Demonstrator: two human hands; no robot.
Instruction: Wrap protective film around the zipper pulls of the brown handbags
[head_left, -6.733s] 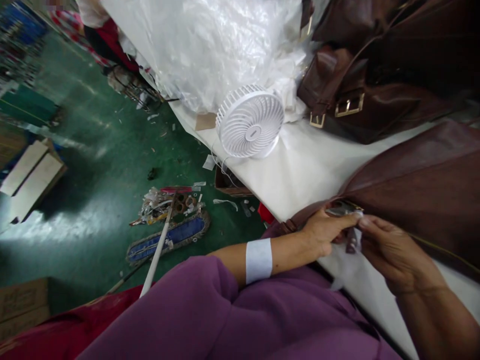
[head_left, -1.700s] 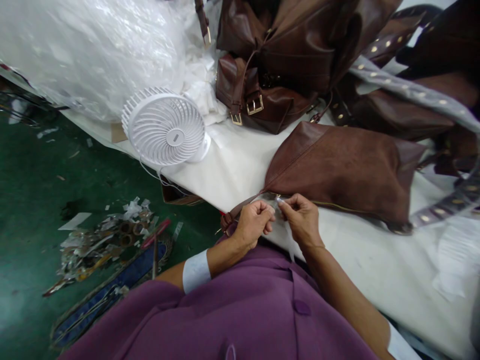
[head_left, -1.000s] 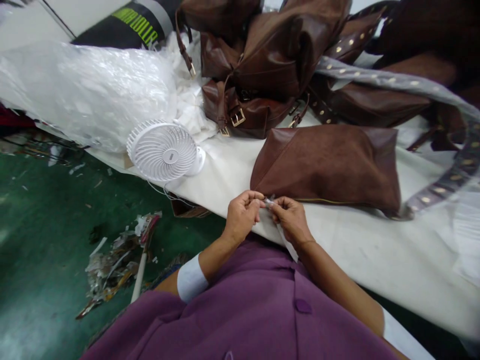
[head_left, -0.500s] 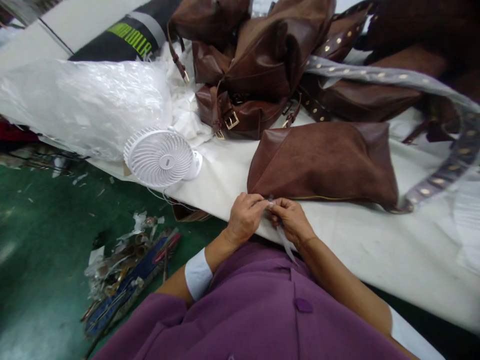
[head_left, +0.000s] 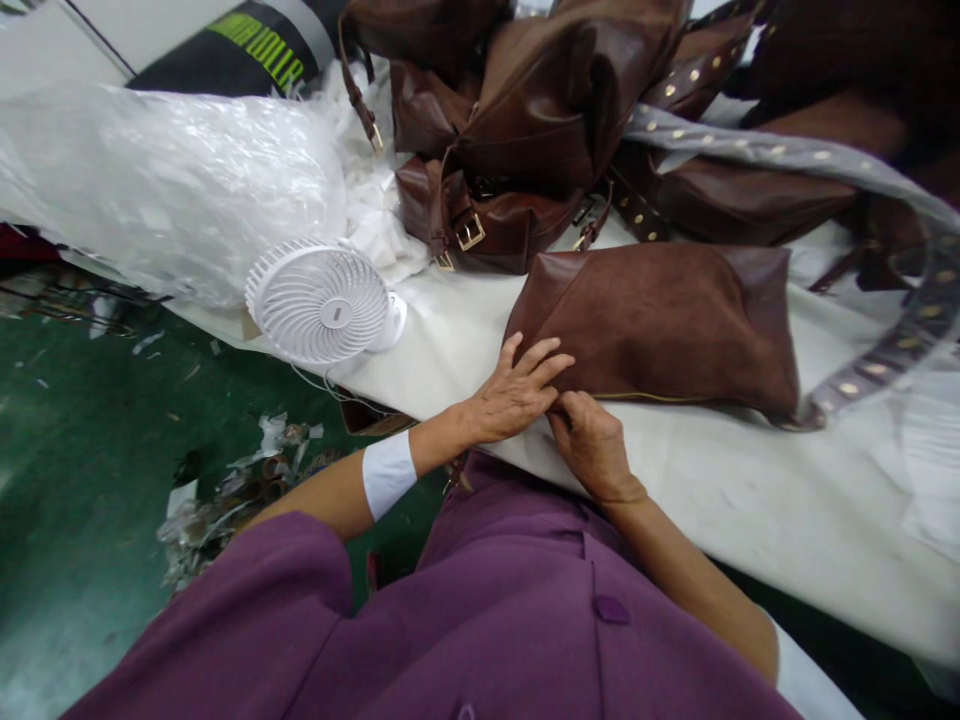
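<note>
Background green lettering (head_left: 259,47) blurs; left grip (head_left: 517,397) splayed over brown bag (head_left: 660,325), right grip (head_left: 592,445) pinched, contents hidden.

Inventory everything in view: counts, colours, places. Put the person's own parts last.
Near bag: one, brown, on the table.
Piled bags: several, exact count unclear, dark brown, behind the near bag.
Studded strap: one, dark with gold studs, clear-wrapped, table's right.
Fan: one, white, left of the near bag.
Plastic sheeting: uncountable, clear, table's left.
Roll-like item: one, black with green lettering, top left.
Table: one, white, centre.
Scraps: many, mixed colours, on the green floor.
Purple garment: one, on the person.
Left hand: one, bare, spread over the near bag's left corner.
Right hand: one, bare, curled beside it.
</note>
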